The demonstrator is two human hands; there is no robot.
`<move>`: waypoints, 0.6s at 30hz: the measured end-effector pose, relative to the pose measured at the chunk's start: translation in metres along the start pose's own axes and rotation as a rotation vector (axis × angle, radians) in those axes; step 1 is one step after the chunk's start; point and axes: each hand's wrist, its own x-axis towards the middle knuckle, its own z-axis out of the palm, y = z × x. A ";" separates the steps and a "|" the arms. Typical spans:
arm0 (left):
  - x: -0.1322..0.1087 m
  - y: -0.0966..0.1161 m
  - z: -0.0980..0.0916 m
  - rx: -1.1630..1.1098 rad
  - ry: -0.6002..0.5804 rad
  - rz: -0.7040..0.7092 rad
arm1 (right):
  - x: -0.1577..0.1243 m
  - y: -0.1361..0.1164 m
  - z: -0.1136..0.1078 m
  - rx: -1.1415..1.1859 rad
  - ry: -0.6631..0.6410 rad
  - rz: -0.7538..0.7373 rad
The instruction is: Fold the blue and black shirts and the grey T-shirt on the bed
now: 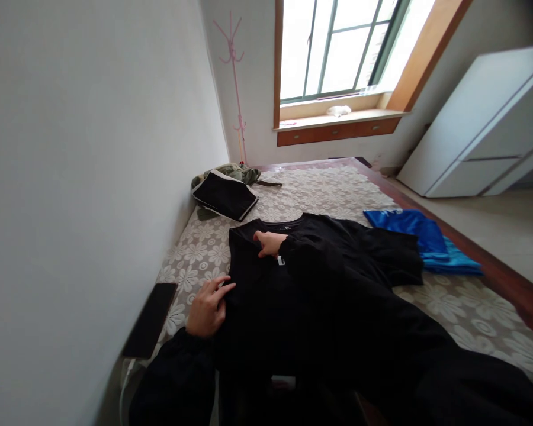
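Note:
A black T-shirt (262, 296) lies spread on the bed, its neckline toward the far end. One short sleeve reaches out to the right; the left side shows a straight edge with no sleeve sticking out. At that left edge, my left hand (208, 309) touches the fabric with its fingertips, fingers stretched and apart. My right hand (270, 243) rests on the upper chest below the collar, thumb and forefinger apart, beside a small white mark (281, 260). My dark right sleeve blends into the shirt and hides part of it.
Blue folded clothes (415, 234) lie at the bed's right edge. A black-and-green bag (226, 195) sits by the left wall. A phone (151, 319) with a white cable is near my left forearm. Beyond are a pink coat rack (235, 77), a window and a white fridge (479, 130).

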 end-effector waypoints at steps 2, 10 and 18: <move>0.000 0.002 0.000 -0.014 -0.028 0.055 | -0.007 0.003 0.004 -0.027 0.043 0.003; 0.018 0.015 -0.023 -0.060 -0.188 -0.101 | -0.036 -0.001 0.014 -0.198 0.222 -0.035; 0.111 0.039 0.006 0.122 -0.264 -0.060 | -0.074 -0.009 0.020 -0.317 0.245 -0.094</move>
